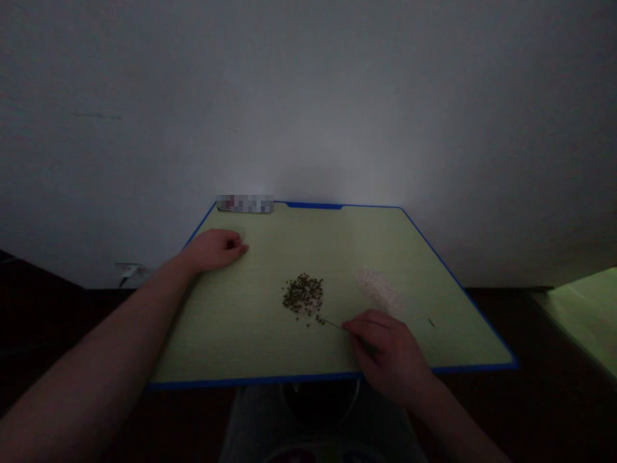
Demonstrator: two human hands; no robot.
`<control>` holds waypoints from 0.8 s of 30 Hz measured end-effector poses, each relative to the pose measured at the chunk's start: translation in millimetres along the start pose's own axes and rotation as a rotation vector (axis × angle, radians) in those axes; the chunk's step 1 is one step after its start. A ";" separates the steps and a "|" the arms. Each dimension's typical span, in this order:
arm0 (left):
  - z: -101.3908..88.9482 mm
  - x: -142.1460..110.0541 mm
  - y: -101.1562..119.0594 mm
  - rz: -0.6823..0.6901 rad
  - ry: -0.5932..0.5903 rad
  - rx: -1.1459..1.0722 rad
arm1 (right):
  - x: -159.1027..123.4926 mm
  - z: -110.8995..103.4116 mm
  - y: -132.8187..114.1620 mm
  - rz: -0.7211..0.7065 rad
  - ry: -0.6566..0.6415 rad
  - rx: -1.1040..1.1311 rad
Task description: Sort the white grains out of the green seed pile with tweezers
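My right hand (385, 344) pinches a thin, needle-like stick (332, 323) near the front edge of the table. The stick's far tip reaches a few dark grains at the lower right of a pile of small dark green beans or seeds (303, 292). Some pale grains show among them. Right behind my right hand lies a spread of small whitish grains, like rice (376, 287). My left hand (216, 249) rests on the left side of the table, fingers curled in loosely, with nothing visible in them. It stays apart from both piles.
The pale yellow tabletop (270, 347) has a blue rim and stands against a grey wall (308, 96). A blurred-out flat object (245, 204) lies at the back left corner. A short dark sliver (431, 322) lies at the right. My legs are under the front edge.
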State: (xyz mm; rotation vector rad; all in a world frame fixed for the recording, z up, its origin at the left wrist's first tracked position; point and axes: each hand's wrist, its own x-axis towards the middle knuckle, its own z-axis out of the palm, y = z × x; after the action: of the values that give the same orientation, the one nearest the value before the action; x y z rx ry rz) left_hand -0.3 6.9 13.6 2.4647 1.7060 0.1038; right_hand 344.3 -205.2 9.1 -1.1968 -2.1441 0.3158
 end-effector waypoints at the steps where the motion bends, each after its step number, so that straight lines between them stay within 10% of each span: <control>1: 0.2 0.1 -0.6 0.001 0.001 -0.002 | -0.7 0.1 -0.1 0.006 0.001 0.002; 24: -1.9 -1.3 3.1 -0.011 -0.007 -0.014 | -6.4 3.6 -2.7 0.078 0.065 -0.121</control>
State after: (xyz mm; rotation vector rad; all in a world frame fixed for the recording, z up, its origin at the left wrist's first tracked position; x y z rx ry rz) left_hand 1.8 4.7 16.0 2.4425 1.7100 0.1047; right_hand 342.5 -211.7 5.0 -1.3430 -2.0886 0.1808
